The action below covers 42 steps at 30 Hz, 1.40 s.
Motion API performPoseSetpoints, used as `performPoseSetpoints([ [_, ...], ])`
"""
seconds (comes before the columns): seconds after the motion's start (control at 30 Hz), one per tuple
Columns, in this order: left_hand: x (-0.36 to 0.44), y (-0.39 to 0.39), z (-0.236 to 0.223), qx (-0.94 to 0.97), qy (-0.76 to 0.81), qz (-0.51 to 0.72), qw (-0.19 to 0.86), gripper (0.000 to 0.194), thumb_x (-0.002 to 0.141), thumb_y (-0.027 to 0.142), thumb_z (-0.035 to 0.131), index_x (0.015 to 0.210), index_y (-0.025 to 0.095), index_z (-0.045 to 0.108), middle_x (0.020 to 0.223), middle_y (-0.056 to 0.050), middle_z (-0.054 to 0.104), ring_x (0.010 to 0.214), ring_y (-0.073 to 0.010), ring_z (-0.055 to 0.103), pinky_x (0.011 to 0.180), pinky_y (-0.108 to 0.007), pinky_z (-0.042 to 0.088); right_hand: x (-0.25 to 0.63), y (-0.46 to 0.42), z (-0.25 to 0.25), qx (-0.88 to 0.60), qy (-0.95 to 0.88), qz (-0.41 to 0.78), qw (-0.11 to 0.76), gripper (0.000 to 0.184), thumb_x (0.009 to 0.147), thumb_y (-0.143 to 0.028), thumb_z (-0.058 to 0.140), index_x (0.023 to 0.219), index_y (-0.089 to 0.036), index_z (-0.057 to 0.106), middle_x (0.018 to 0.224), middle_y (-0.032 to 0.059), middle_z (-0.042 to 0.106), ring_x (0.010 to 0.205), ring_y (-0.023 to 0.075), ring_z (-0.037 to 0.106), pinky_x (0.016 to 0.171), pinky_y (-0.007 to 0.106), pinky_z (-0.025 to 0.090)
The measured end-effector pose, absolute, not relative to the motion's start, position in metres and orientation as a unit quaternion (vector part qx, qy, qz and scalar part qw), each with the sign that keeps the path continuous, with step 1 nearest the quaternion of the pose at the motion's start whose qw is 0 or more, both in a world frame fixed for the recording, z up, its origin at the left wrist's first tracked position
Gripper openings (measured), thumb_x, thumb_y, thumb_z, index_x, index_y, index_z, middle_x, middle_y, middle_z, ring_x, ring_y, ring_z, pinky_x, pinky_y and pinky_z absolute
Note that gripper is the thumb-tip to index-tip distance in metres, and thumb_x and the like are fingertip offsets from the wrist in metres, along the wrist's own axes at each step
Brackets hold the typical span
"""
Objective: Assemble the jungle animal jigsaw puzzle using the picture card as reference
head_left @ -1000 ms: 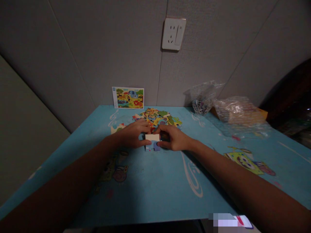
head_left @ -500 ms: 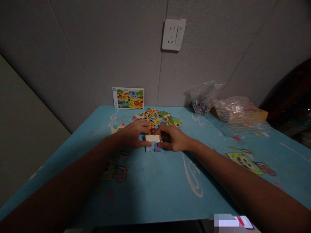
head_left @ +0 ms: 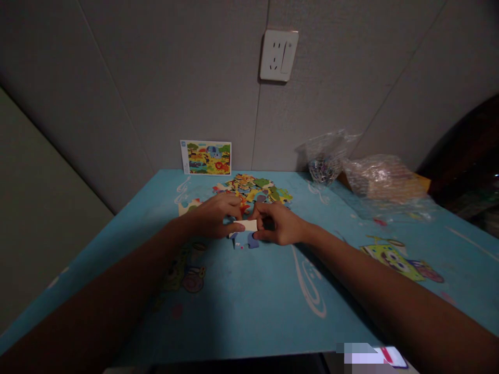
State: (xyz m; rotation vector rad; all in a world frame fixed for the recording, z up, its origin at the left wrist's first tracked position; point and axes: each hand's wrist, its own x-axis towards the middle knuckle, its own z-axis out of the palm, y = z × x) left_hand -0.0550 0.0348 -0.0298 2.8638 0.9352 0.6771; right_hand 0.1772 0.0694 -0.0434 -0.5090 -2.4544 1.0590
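Jigsaw puzzle pieces [head_left: 246,239], cream along the top and blue with a purple-blue patch below, are held up between my two hands. My left hand [head_left: 218,215] is closed on their left side, its thumb across the front. On the right edge my right hand [head_left: 279,224] pinches them between thumb and fingers. Whether they are fully joined, I cannot tell. Just behind my hands lies a heap of loose, colourful puzzle pieces [head_left: 257,186], partly covered by my fingers. A pale piece [head_left: 188,206] with green on it rests beside my left wrist.
A picture card [head_left: 209,158] of animals leans against the wall behind the table [head_left: 241,306]. At the back right sit a clear plastic bag [head_left: 325,163] and crumpled plastic wrap [head_left: 384,179] over an orange-yellow item. A socket [head_left: 278,55] is on the wall.
The held pieces have shifted slightly down and tilted between my hands. More blue now shows beneath my left thumb. Both arms have stayed nearly in place.
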Motion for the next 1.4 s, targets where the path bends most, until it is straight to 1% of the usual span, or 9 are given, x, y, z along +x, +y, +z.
performPoseSetpoints([
  [0.13, -0.053, 0.035, -0.031, 0.920, 0.328, 0.217, -0.001, 0.023, 0.088, 0.031, 0.064, 0.073, 0.015, 0.071, 0.076, -0.005, 0.057, 0.071, -0.0160, 0.052, 0.067, -0.031, 0.037, 0.176, 0.069, -0.041, -0.192, -0.897, 0.337, 0.211, 0.017, 0.075, -0.023, 0.070, 0.083, -0.018, 0.056, 0.061, -0.0056, 0.055, 0.053, 0.0083, 0.048, 0.054, 0.021, 0.036],
  [0.3, -0.052, 0.032, -0.031, 0.907, 0.367, 0.207, -0.011, 0.012, 0.085, 0.028, 0.067, 0.087, 0.017, 0.073, 0.088, -0.006, 0.061, 0.086, -0.0204, 0.058, 0.078, -0.035, 0.041, 0.175, 0.069, -0.040, -0.220, -0.918, 0.274, 0.185, 0.004, 0.079, -0.019, 0.066, 0.081, -0.015, 0.065, 0.056, -0.0054, 0.055, 0.050, 0.0078, 0.048, 0.053, 0.020, 0.035],
  [0.43, -0.053, 0.031, -0.032, 0.919, 0.351, 0.178, 0.038, 0.008, 0.083, 0.024, 0.069, 0.085, 0.017, 0.072, 0.090, -0.006, 0.064, 0.087, -0.0203, 0.060, 0.079, -0.034, 0.043, 0.174, 0.070, -0.041, -0.218, -0.924, 0.260, 0.174, 0.004, 0.076, -0.013, 0.064, 0.076, -0.015, 0.068, 0.057, -0.0046, 0.058, 0.051, 0.0076, 0.049, 0.054, 0.020, 0.035],
  [0.57, -0.052, 0.033, -0.035, 0.921, 0.347, 0.158, 0.079, 0.008, 0.082, 0.024, 0.068, 0.080, 0.016, 0.069, 0.083, -0.004, 0.063, 0.080, -0.0178, 0.060, 0.076, -0.032, 0.044, 0.174, 0.070, -0.042, -0.196, -0.928, 0.269, 0.164, 0.007, 0.075, -0.012, 0.063, 0.073, -0.014, 0.070, 0.057, -0.0030, 0.061, 0.051, 0.0079, 0.050, 0.054, 0.020, 0.035],
  [1.03, -0.052, 0.036, -0.037, 0.921, 0.341, 0.157, 0.103, 0.012, 0.083, 0.023, 0.065, 0.073, 0.016, 0.064, 0.077, -0.002, 0.062, 0.075, -0.0149, 0.058, 0.073, -0.029, 0.043, 0.170, 0.062, -0.039, -0.134, -0.926, 0.323, 0.143, 0.008, 0.071, -0.009, 0.066, 0.068, -0.014, 0.072, 0.055, -0.0041, 0.058, 0.049, 0.0066, 0.047, 0.051, 0.020, 0.033],
  [1.17, -0.052, 0.037, -0.037, 0.922, 0.340, 0.150, 0.106, 0.013, 0.084, 0.025, 0.063, 0.074, 0.017, 0.064, 0.079, -0.002, 0.062, 0.076, -0.0148, 0.058, 0.075, -0.028, 0.043, 0.171, 0.060, -0.035, -0.118, -0.927, 0.334, 0.126, 0.007, 0.070, -0.012, 0.064, 0.067, -0.015, 0.070, 0.053, -0.0053, 0.054, 0.048, 0.0066, 0.044, 0.051, 0.020, 0.033],
  [1.23, -0.052, 0.036, -0.037, 0.922, 0.342, 0.152, 0.099, 0.013, 0.085, 0.026, 0.063, 0.074, 0.018, 0.065, 0.079, -0.002, 0.062, 0.077, -0.0151, 0.058, 0.074, -0.029, 0.043, 0.174, 0.063, -0.033, -0.149, -0.928, 0.312, 0.138, 0.006, 0.069, -0.015, 0.064, 0.064, -0.015, 0.066, 0.052, -0.0062, 0.050, 0.047, 0.0065, 0.041, 0.050, 0.021, 0.030],
  [1.33, -0.052, 0.034, -0.035, 0.924, 0.339, 0.152, 0.087, 0.012, 0.084, 0.024, 0.064, 0.074, 0.017, 0.065, 0.078, -0.002, 0.062, 0.076, -0.0154, 0.058, 0.073, -0.030, 0.043, 0.180, 0.072, -0.031, -0.260, -0.919, 0.229, 0.191, 0.021, 0.075, -0.023, 0.062, 0.056, -0.017, 0.054, 0.049, -0.0065, 0.041, 0.045, 0.0069, 0.035, 0.050, 0.023, 0.025],
  [1.4, -0.052, 0.033, -0.035, 0.926, 0.335, 0.157, 0.078, 0.013, 0.084, 0.024, 0.064, 0.074, 0.017, 0.066, 0.078, -0.003, 0.063, 0.075, -0.0157, 0.058, 0.072, -0.030, 0.044, 0.183, 0.079, -0.031, -0.322, -0.908, 0.178, 0.200, 0.027, 0.079, -0.027, 0.060, 0.055, -0.018, 0.051, 0.048, -0.0056, 0.041, 0.046, 0.0079, 0.035, 0.051, 0.025, 0.024],
])
